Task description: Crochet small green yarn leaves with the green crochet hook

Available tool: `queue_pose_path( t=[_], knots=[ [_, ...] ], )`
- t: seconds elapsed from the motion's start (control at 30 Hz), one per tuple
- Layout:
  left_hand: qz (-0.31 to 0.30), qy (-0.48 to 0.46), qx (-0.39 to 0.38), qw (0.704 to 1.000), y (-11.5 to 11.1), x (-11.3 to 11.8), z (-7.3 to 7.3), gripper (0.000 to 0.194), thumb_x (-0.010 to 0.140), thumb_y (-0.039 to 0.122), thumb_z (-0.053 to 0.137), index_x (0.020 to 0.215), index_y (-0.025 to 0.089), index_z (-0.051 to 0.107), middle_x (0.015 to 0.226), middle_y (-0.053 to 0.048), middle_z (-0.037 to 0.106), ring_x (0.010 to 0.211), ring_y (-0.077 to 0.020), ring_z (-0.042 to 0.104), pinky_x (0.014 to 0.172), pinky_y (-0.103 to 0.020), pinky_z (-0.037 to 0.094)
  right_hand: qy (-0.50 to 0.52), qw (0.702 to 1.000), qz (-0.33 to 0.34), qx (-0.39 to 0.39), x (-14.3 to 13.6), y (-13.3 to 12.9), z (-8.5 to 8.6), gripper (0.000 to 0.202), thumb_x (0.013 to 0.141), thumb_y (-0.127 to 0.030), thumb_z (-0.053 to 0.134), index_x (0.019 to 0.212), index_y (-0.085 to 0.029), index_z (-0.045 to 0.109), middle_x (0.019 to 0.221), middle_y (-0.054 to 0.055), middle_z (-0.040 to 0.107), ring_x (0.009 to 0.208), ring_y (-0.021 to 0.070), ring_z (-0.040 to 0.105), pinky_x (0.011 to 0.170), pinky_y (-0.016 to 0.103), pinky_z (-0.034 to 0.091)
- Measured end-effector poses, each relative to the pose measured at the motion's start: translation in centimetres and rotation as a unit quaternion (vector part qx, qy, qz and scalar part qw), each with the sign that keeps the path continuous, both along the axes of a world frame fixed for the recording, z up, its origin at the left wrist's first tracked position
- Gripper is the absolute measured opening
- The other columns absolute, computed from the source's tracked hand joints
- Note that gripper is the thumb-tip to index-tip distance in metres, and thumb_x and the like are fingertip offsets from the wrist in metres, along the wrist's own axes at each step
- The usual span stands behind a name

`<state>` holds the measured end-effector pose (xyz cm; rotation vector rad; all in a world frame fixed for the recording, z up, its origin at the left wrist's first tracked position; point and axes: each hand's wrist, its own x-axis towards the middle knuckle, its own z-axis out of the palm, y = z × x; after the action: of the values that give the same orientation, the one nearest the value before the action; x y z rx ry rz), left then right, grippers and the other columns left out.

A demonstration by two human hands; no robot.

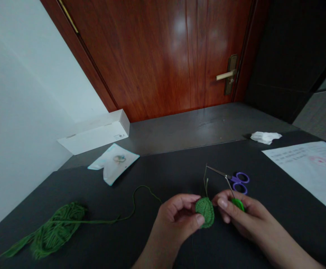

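Between the thumb and fingers of my left hand [181, 215] is a small, rounded, dark green crocheted piece [205, 215]. Thin yarn ends [206, 185] stick up from its top edge. My right hand [243, 216], just to the right of it, is closed around the bright green handle of a crochet hook [238, 204]; the metal shaft points up and left, away from the piece. Beyond this hand lie scissors with purple handles [240, 182]. On the left rests a green yarn skein [59, 228], and its strand [133, 203] runs toward my left hand, where it goes out of sight.
A white box [98, 134] stands by the wall, with a creased plastic packet [116, 162] in front. Crumpled white tissue [265, 137] and a printed sheet [310, 164] lie at the right of the dark table [101, 246]. A wooden door [157, 56] rises behind.
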<state>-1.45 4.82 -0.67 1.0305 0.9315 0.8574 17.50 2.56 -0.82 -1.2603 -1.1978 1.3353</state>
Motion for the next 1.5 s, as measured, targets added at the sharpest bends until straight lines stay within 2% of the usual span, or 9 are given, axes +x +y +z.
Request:
queue_pose_path(
  t=[0.07, 0.13, 0.3, 0.53, 0.73, 1.0, 1.23, 1.37, 1.5],
  knots=[
    [0.013, 0.000, -0.029, 0.999, 0.2, -0.3, 0.5, 0.031, 0.060, 0.021, 0.081, 0.089, 0.018, 0.073, 0.075, -0.002, 0.072, 0.064, -0.0140, 0.063, 0.067, -0.028, 0.049, -0.134, 0.990, -0.006, 0.034, 1.2, 0.6, -0.3, 0.031, 0.087, -0.051, 0.050, 0.080, -0.022, 0.059, 0.067, -0.002, 0.056, 0.064, 0.0157, 0.056, 0.059, 0.025, 0.045],
    [0.035, 0.001, -0.032, 0.999, 0.2, -0.5, 1.4, 0.027, 0.065, 0.018, 0.078, 0.092, 0.016, 0.073, 0.080, -0.004, 0.073, 0.070, -0.0145, 0.064, 0.069, -0.026, 0.048, -0.250, 0.967, 0.000, 0.043, 2.2, 1.1, -1.0, 0.030, 0.089, -0.052, 0.045, 0.090, -0.025, 0.057, 0.079, 0.001, 0.062, 0.075, 0.0199, 0.062, 0.070, 0.030, 0.049],
    [0.040, -0.039, -0.018, 0.998, 0.0, -1.0, 2.7, 0.018, 0.072, 0.013, 0.072, 0.089, 0.015, 0.074, 0.081, -0.004, 0.073, 0.077, -0.0141, 0.063, 0.079, -0.027, 0.046, -0.421, 0.900, 0.054, 0.104, 2.9, 1.7, -3.5, 0.036, 0.094, -0.046, 0.032, 0.105, -0.025, 0.059, 0.100, 0.010, 0.067, 0.088, 0.0285, 0.068, 0.080, 0.045, 0.054],
    [0.039, -0.015, -0.017, 0.999, 1.2, -2.2, 1.6, 0.024, 0.075, 0.019, 0.069, 0.099, 0.015, 0.074, 0.083, -0.005, 0.071, 0.070, -0.0116, 0.059, 0.071, -0.027, 0.045, -0.521, 0.802, 0.117, 0.267, 2.5, 1.5, -5.7, 0.041, 0.097, -0.029, 0.030, 0.125, -0.018, 0.058, 0.100, 0.013, 0.066, 0.091, 0.0250, 0.070, 0.083, 0.040, 0.058],
    [0.070, -0.009, 0.012, 0.997, 1.9, -2.8, 1.0, 0.028, 0.067, 0.017, 0.077, 0.094, 0.017, 0.074, 0.077, 0.000, 0.069, 0.067, -0.0088, 0.055, 0.062, -0.022, 0.040, -0.555, 0.763, 0.119, 0.309, 3.3, 1.7, -7.0, 0.039, 0.096, -0.025, 0.035, 0.129, -0.017, 0.054, 0.108, 0.015, 0.063, 0.096, 0.0244, 0.069, 0.081, 0.034, 0.059],
    [0.057, -0.027, 0.031, 0.998, 1.9, -3.1, 0.9, 0.018, 0.063, 0.018, 0.079, 0.081, 0.015, 0.075, 0.070, 0.000, 0.069, 0.060, -0.0088, 0.056, 0.064, -0.024, 0.043, -0.562, 0.749, 0.132, 0.326, 4.2, 1.7, -7.9, 0.043, 0.091, -0.014, 0.039, 0.130, -0.020, 0.054, 0.108, 0.012, 0.063, 0.098, 0.0242, 0.067, 0.085, 0.035, 0.058],
    [0.024, -0.040, 0.026, 0.999, 1.8, -3.5, 1.4, 0.017, 0.067, 0.014, 0.074, 0.083, 0.015, 0.076, 0.071, 0.000, 0.069, 0.061, -0.0085, 0.059, 0.067, -0.024, 0.045, -0.543, 0.734, 0.085, 0.399, 4.3, 2.7, -7.3, 0.033, 0.092, -0.025, 0.043, 0.112, -0.017, 0.067, 0.095, 0.013, 0.068, 0.084, 0.0239, 0.071, 0.071, 0.031, 0.062],
    [0.008, -0.060, 0.023, 0.998, 1.7, -3.5, 1.3, 0.021, 0.063, 0.015, 0.077, 0.085, 0.016, 0.074, 0.076, -0.001, 0.070, 0.065, -0.0091, 0.060, 0.068, -0.025, 0.047, -0.504, 0.773, 0.071, 0.379, 5.2, 3.0, -6.9, 0.033, 0.090, -0.036, 0.048, 0.114, -0.021, 0.066, 0.099, 0.011, 0.069, 0.089, 0.0238, 0.071, 0.076, 0.031, 0.061],
    [-0.024, -0.060, 0.029, 0.997, 1.4, -3.3, 1.0, 0.031, 0.061, 0.017, 0.080, 0.091, 0.015, 0.072, 0.078, -0.002, 0.071, 0.068, -0.0115, 0.063, 0.072, -0.028, 0.048, -0.392, 0.876, 0.017, 0.281, 5.1, 2.2, -4.6, 0.035, 0.090, -0.042, 0.048, 0.115, -0.023, 0.065, 0.115, 0.010, 0.067, 0.105, 0.0274, 0.064, 0.086, 0.037, 0.056]
  ],
)
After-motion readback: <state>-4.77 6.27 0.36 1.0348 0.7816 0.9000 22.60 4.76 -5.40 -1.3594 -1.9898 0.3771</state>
